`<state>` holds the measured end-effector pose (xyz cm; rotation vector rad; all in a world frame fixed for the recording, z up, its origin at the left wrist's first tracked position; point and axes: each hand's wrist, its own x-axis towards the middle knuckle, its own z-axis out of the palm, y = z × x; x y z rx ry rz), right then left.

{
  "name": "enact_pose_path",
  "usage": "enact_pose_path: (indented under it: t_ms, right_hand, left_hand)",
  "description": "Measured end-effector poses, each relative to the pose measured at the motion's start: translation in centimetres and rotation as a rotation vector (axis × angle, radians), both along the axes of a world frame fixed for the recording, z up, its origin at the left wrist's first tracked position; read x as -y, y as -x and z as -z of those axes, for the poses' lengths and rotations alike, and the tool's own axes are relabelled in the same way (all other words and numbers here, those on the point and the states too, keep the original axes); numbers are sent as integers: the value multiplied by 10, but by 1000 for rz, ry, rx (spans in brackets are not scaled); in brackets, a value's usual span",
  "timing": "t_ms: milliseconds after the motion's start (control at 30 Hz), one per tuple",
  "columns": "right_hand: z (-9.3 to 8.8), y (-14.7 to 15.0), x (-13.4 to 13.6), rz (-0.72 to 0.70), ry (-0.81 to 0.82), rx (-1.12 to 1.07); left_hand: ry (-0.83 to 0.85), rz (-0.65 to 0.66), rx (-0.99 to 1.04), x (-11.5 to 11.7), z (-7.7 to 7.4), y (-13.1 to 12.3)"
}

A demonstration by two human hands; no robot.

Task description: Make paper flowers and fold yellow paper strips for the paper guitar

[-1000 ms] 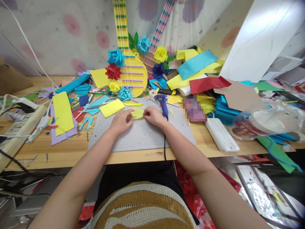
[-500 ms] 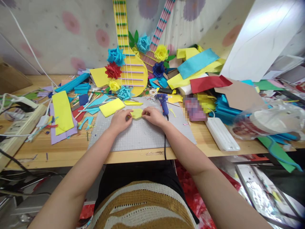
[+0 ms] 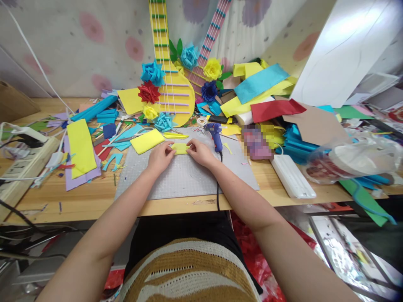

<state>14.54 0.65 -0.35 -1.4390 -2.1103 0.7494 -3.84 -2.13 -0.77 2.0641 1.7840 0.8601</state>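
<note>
A small yellow paper piece (image 3: 180,148) is stretched between my two hands above the grey cutting mat (image 3: 185,180). My left hand (image 3: 162,156) pinches its left end, and my right hand (image 3: 200,152) pinches its right end. Just right of my right hand, a blue glue gun (image 3: 215,136) stands on the mat with its black cord running down over the table edge. A folded yellow sheet (image 3: 147,141) lies beyond my left hand. Behind it are scissors (image 3: 135,135), partly hidden among paper scraps.
A yellow paper guitar (image 3: 178,94) with paper flowers leans at the back. Coloured paper (image 3: 262,83) is heaped at the right, near a white power strip (image 3: 292,176) and a plastic bag (image 3: 355,159). Another power strip (image 3: 28,176) sits at the far left.
The yellow piece now looks narrower from front to back and more rectangular. My left hand has shifted slightly, its fingers still at the piece's left end.
</note>
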Motion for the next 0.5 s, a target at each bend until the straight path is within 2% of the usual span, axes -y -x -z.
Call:
enact_pose_path:
  t_ms: [167,367,500]
  right_hand:
    - [-3,4,3,29,12,14]
    - [-1,7,4,43,-49,71]
    - [0,8,4,43,-76,101]
  left_hand:
    - [-2,-29,-67,0,-1,-4]
    - [-40,-46,-259,4,-8,-11]
    - [-55,-56,-319,4,-8,-12]
